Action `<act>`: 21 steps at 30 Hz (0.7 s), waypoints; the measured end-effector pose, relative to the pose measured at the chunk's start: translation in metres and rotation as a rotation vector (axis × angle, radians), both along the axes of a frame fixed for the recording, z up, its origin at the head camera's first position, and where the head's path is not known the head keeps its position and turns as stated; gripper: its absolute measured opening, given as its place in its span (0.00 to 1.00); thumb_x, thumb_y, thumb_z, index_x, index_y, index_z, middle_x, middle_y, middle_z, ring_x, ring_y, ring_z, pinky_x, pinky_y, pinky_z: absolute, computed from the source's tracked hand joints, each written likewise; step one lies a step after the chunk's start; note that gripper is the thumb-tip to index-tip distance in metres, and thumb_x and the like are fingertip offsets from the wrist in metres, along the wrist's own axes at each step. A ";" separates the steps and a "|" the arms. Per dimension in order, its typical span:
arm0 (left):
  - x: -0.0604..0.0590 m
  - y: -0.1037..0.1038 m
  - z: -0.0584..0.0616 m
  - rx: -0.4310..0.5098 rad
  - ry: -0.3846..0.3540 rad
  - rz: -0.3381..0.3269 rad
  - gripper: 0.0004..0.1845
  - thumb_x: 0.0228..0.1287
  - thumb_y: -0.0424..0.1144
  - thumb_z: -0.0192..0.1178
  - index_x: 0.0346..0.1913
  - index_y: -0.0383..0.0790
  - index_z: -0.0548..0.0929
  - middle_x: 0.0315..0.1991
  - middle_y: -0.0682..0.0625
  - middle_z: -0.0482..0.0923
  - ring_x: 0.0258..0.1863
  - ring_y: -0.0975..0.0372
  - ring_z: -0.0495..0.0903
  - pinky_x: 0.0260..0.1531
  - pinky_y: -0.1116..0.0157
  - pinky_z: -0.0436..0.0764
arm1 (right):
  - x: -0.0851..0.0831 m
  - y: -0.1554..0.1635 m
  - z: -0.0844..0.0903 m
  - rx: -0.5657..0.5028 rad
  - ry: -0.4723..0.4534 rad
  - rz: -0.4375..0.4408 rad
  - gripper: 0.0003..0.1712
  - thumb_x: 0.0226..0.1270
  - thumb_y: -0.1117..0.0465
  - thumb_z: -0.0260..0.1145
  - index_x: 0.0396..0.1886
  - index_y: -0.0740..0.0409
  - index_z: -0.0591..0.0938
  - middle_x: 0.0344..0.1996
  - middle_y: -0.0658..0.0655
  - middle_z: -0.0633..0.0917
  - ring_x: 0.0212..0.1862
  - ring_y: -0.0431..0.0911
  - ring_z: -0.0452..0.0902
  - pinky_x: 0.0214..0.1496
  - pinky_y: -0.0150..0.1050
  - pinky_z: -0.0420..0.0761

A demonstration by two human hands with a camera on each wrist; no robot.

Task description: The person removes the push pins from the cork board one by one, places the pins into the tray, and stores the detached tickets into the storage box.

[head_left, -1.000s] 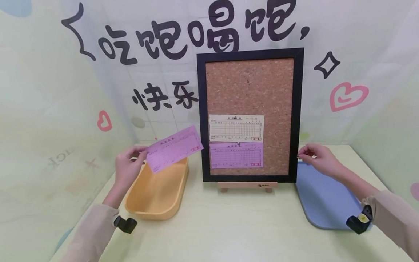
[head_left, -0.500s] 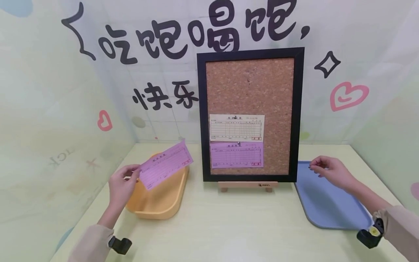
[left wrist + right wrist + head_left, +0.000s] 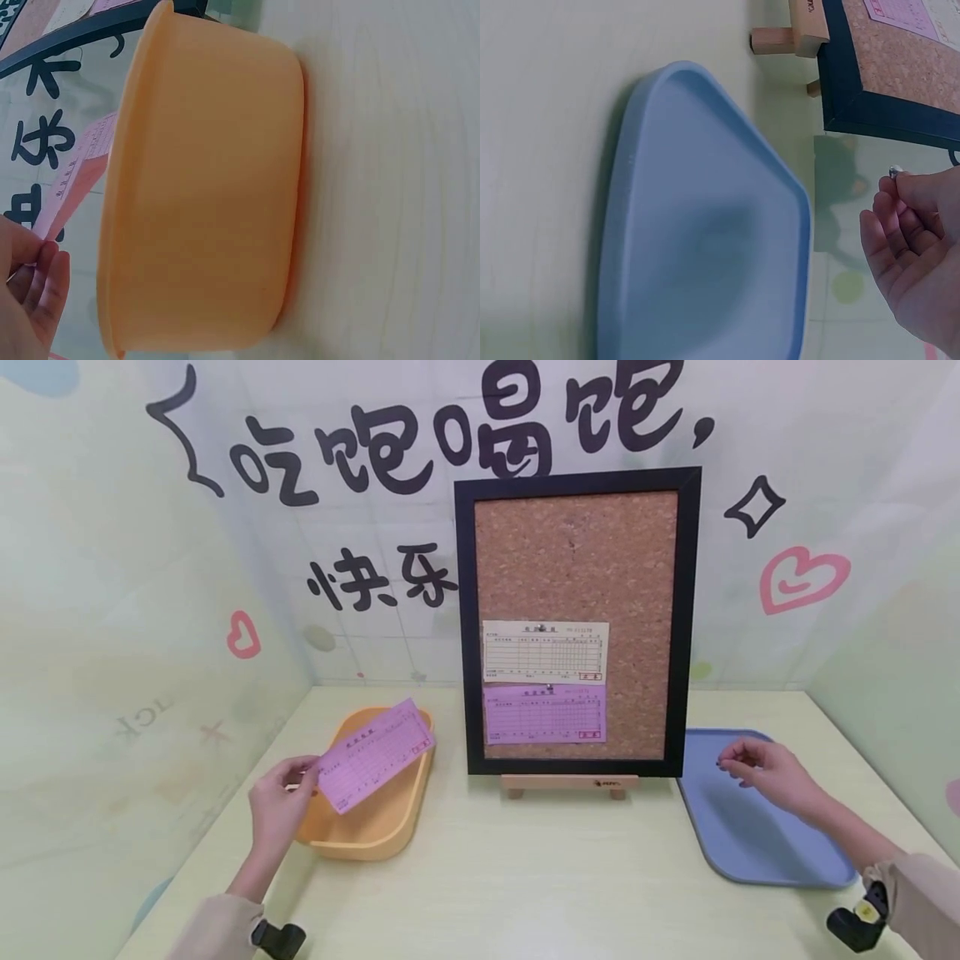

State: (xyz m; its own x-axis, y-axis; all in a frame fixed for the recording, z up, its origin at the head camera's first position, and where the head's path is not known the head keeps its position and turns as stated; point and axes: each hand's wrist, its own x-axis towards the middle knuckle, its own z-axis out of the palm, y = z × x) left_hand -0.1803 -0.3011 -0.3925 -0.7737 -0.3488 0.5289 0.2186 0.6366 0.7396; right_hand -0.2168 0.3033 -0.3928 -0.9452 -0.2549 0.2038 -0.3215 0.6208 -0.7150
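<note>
My left hand (image 3: 281, 797) pinches a purple receipt slip (image 3: 378, 756) by its left end. The slip tilts up to the right over the orange bin (image 3: 408, 827), and in the left wrist view the bin's wall (image 3: 202, 187) covers part of it. Between thumb and forefinger, my right hand (image 3: 776, 777) holds a small shiny push pin (image 3: 893, 172) above the blue tray (image 3: 731, 852). A framed cork board (image 3: 577, 560) stands between the hands. On its lower left a cream receipt slip (image 3: 545, 652) is pinned above another purple slip (image 3: 545, 716).
The board leans on a small wooden easel (image 3: 570, 781) at the back of the pale table (image 3: 525, 877). Behind it hangs a printed backdrop (image 3: 360, 635) with large black characters. Side panels (image 3: 112, 693) enclose the table left and right.
My left hand has lowered the purple slip down and left, from beside the board to over the bin. My right hand has moved from the frame's right edge out over the tray.
</note>
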 end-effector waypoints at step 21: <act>0.004 -0.012 -0.009 0.053 -0.081 0.093 0.09 0.53 0.23 0.55 0.38 0.25 0.81 0.30 0.35 0.80 0.18 0.77 0.72 0.17 0.78 0.76 | 0.006 0.001 -0.016 -0.025 -0.013 0.007 0.06 0.63 0.69 0.57 0.35 0.71 0.76 0.28 0.58 0.80 0.27 0.39 0.73 0.26 0.34 0.79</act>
